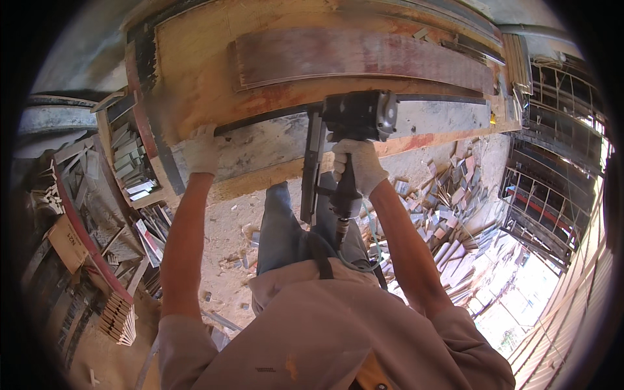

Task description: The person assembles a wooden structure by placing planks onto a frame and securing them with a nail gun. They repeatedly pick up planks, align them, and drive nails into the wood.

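Note:
My right hand (361, 165), in a pale work glove, is closed round the grip of a black nail gun (354, 117). Its long magazine points down toward my legs, and a thin air hose (368, 265) hangs from the grip's lower end. The gun's head is over a worn grey board (273, 146) lying along the near side of the workbench. At the board's left end my gloved left hand (200, 153) grips it, fingers over the far edge by a dark narrow strip (260, 121). The fingers are slightly blurred there.
A reddish-brown plank (357, 58) lies farther back on the worn wooden workbench (188, 45). Scrap wood (448, 201) is heaped on the floor at right. Wood offcuts (133, 162) fill a rack at left, near a cardboard piece (67, 244). Metal racks (546, 201) stand far right.

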Action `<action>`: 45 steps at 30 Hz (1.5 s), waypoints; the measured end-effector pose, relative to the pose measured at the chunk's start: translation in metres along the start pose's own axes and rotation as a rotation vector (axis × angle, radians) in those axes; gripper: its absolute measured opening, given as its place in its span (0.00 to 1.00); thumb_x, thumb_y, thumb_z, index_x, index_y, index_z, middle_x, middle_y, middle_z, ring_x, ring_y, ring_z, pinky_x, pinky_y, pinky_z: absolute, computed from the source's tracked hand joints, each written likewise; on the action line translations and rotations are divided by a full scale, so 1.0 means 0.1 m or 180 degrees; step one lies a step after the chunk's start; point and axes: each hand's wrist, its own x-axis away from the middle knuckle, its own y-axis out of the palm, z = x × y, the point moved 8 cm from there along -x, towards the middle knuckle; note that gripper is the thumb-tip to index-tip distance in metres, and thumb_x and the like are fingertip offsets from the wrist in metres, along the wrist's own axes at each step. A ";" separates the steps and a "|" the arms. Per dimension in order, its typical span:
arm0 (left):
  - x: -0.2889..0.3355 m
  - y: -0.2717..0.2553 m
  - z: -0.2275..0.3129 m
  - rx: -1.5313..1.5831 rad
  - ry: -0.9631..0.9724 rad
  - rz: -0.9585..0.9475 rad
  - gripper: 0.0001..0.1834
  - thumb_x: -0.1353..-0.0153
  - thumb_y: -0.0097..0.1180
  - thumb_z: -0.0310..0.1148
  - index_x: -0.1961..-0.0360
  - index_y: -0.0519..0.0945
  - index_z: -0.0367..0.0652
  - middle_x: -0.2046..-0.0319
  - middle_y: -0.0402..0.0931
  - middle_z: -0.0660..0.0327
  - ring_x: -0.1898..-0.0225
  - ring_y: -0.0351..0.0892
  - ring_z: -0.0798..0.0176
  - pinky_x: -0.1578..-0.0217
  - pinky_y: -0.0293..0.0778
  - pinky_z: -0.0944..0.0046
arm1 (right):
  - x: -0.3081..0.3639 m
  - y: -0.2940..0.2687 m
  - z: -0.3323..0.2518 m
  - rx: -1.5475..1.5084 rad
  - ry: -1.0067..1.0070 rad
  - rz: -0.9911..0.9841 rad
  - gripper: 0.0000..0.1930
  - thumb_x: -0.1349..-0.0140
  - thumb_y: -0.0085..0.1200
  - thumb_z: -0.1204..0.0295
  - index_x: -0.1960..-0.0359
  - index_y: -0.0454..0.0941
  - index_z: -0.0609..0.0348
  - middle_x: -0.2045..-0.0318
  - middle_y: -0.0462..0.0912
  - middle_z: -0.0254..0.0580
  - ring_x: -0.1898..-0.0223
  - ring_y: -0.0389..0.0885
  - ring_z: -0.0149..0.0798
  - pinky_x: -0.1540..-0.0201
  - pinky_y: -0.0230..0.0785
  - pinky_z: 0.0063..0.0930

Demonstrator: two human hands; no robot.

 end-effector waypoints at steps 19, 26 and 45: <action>0.02 0.04 0.05 0.0157 -0.0034 0.0019 0.22 0.44 0.62 0.43 0.49 0.80 0.47 0.50 0.79 0.57 0.46 0.76 0.48 0.45 0.73 0.50 | -0.07 0.94 0.34 0.0465 -0.0077 -0.0129 0.07 0.40 0.53 0.78 0.61 0.77 0.65 0.84 0.67 0.33 0.87 0.67 0.33 0.84 0.68 0.34; 0.05 0.01 0.00 0.0405 -0.0241 -0.0061 0.20 0.44 0.63 0.38 0.49 0.80 0.48 0.50 0.79 0.58 0.43 0.76 0.50 0.44 0.74 0.50 | -0.15 1.21 0.56 0.0581 -0.0030 -0.0277 0.10 0.37 0.53 0.74 0.78 0.73 0.58 0.84 0.71 0.37 0.86 0.72 0.35 0.84 0.68 0.31; 0.15 -0.11 -0.48 0.0731 -0.0324 -0.0045 0.26 0.47 0.67 0.41 0.47 0.82 0.47 0.48 0.79 0.51 0.43 0.76 0.46 0.43 0.70 0.48 | -0.06 1.52 0.53 0.1637 -0.0631 -0.0707 0.06 0.36 0.54 0.74 0.71 0.80 0.61 0.86 0.75 0.37 0.86 0.75 0.32 0.81 0.69 0.28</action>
